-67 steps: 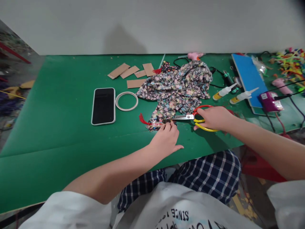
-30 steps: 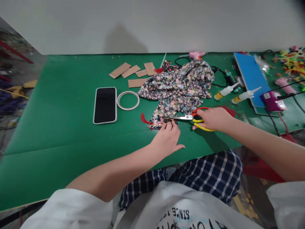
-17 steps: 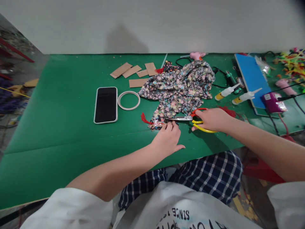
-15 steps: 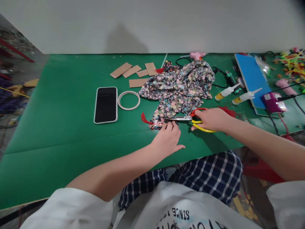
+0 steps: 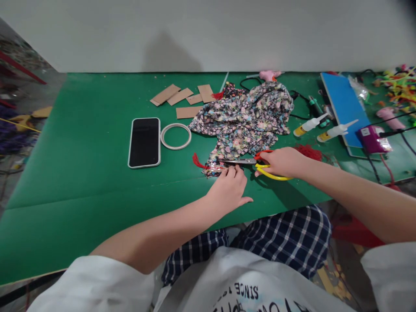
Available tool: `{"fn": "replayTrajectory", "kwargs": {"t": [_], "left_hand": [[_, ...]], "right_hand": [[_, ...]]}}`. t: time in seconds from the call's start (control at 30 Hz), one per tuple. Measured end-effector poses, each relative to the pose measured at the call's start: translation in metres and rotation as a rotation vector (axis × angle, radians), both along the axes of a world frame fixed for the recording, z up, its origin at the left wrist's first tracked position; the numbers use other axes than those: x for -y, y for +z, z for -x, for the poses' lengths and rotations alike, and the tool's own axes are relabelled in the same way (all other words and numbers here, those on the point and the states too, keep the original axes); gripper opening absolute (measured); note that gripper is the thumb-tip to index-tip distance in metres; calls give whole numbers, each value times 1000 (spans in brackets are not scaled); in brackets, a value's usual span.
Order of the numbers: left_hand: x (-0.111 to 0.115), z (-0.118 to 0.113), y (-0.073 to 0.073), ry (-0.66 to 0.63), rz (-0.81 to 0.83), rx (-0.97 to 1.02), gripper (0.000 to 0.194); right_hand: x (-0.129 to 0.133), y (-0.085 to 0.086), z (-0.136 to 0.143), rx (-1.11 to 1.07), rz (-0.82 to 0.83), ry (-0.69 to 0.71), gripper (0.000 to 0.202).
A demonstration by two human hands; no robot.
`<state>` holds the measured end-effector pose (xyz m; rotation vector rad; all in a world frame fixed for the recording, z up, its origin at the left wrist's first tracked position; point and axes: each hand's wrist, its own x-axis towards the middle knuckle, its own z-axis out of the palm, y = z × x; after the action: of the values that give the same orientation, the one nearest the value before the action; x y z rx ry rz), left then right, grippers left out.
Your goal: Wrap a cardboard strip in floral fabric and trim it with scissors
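A pair of scissors [image 5: 273, 174] with one red and one yellow handle is in my right hand [image 5: 283, 162], its fingers in and around the handle loops. The blades point left and lie along the edge of a black floral fabric [image 5: 240, 130]. My left hand [image 5: 229, 186] presses its fingertips on the fabric's near end, thumb held apart. Beside those fingertips lies a shiny clear strip [image 5: 214, 168] on the cloth. From its left end sticks out a red tassel [image 5: 197, 160]. My fingers hide part of the cut line.
To the left are a phone [image 5: 144, 143], a white tape ring [image 5: 176, 147] and several cardboard pieces [image 5: 188, 112]. At right lie red threads [image 5: 308, 151], two glue bottles [image 5: 307, 125], a blue board [image 5: 341, 104] and a purple box [image 5: 374, 139]. A pink glue gun [image 5: 269, 76] is behind.
My right hand and the scissors have moved a little to the left, the blades reaching further along the fabric. My left hand has stayed in place.
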<state>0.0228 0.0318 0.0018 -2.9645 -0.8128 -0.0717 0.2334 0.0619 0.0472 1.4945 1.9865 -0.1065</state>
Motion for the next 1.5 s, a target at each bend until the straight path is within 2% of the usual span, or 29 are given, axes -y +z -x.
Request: {"fn": "replayTrajectory", "kwargs": {"t": [0.43, 0.67, 1.07, 1.37, 1.5], "left_hand": [[1, 0, 0, -3, -11, -5, 74], [1, 0, 0, -1, -10, -13, 76], [0, 0, 1, 3, 5, -8, 74], [2, 0, 0, 3, -3, -2, 74], [2, 0, -2, 0, -3, 8, 76]], "right_hand": [[11, -4, 9, 57, -168, 53, 53], [5, 5, 9, 57, -204, 69, 48], [3, 5, -2, 23, -149, 62, 72], [-11, 3, 7, 12, -86, 74, 69], [-15, 4, 13, 23, -67, 83, 61]]}}
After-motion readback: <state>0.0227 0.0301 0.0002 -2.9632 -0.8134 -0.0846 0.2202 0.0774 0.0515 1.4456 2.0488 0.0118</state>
